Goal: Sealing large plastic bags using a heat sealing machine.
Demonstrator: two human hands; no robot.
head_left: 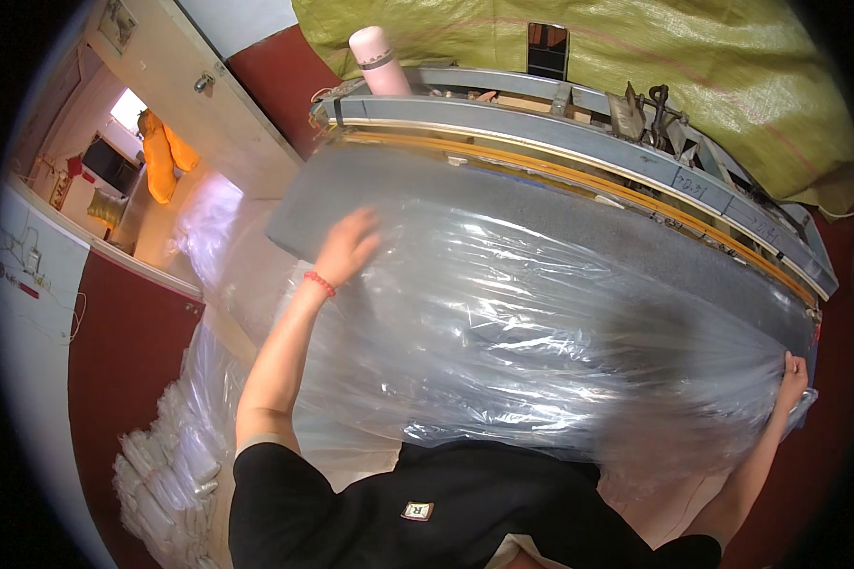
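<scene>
A wide sheet of clear plastic film (pixel 531 332) lies wrinkled and shiny across a dark grey work surface (pixel 389 175). At the film's left part, my left hand (pixel 351 245) reaches out over it with fingers stretched, slightly smeared by motion. Whether it touches the film I cannot tell. Far to the right, my right hand (pixel 793 375) is closed on the film's edge near the corner of the surface, and the film pulls into creases toward it. A red bead bracelet (pixel 320 283) circles my left wrist.
Behind the surface run a long grey metal bar (pixel 541 133) and yellow strips (pixel 560 180). A pink bottle (pixel 378 62) stands at its left end, a metal clamp (pixel 657 114) farther right. Bunched plastic film (pixel 166 474) hangs at the left, near an open door (pixel 190 85).
</scene>
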